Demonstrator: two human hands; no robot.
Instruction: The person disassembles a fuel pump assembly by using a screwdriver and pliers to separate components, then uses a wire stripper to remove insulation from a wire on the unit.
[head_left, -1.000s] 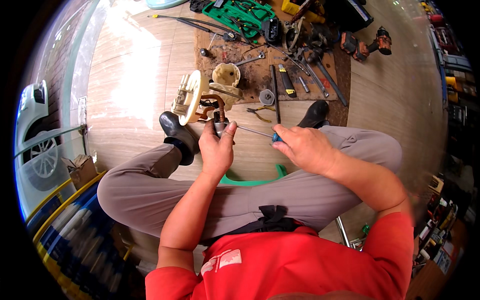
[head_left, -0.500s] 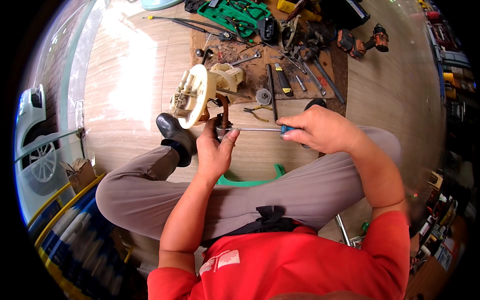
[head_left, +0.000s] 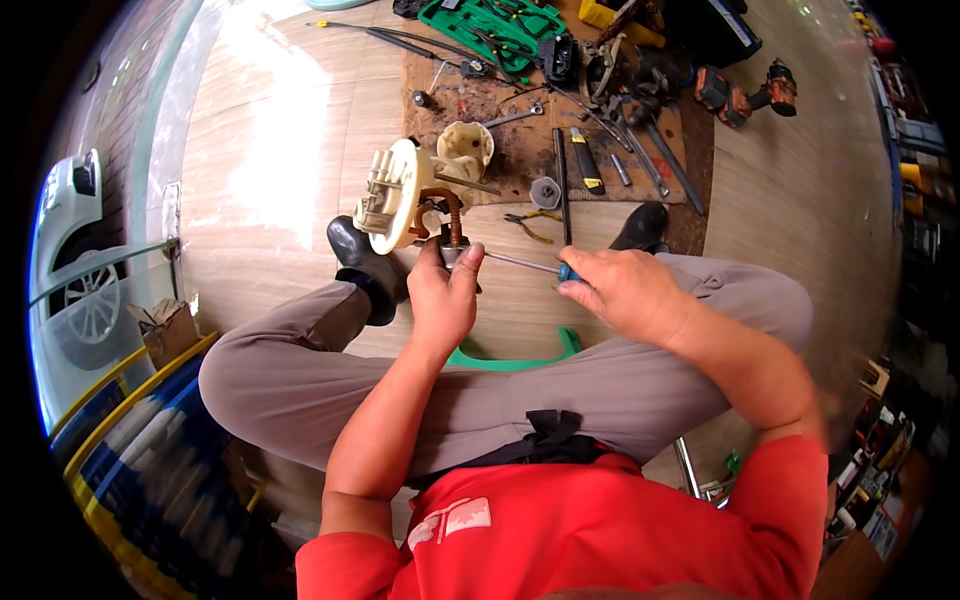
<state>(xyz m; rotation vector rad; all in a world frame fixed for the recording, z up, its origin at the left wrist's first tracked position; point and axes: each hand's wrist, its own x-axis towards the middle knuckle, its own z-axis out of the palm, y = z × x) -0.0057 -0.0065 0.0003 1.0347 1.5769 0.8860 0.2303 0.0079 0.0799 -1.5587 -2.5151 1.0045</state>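
My left hand (head_left: 443, 300) is closed around a small metal-and-black cylinder (head_left: 455, 252), the pump end of a cream plastic fuel pump module. Its round flange (head_left: 408, 200) is tilted on edge above my fingers, and a brown corrugated hose (head_left: 455, 218) runs down to the cylinder. A cream cup-shaped part (head_left: 467, 143) shows just behind the flange. My right hand (head_left: 630, 295) grips the blue handle of a screwdriver (head_left: 522, 262). The shaft points left, its tip at the cylinder beside my left thumb; the exact contact is hidden.
Stained cardboard (head_left: 510, 155) on the floor bears a box cutter (head_left: 586, 160), a long dark bar (head_left: 562, 185), a wrench (head_left: 515, 117) and pliers (head_left: 531, 227). Beyond are a green tool case (head_left: 490, 30) and a cordless drill (head_left: 775, 90). A green stool (head_left: 520, 361) shows between my legs.
The module has turned slightly, so the cup-shaped part shows more of its opening. The screwdriver now slants more, its handle lower than its tip. The whole view has shifted a little.
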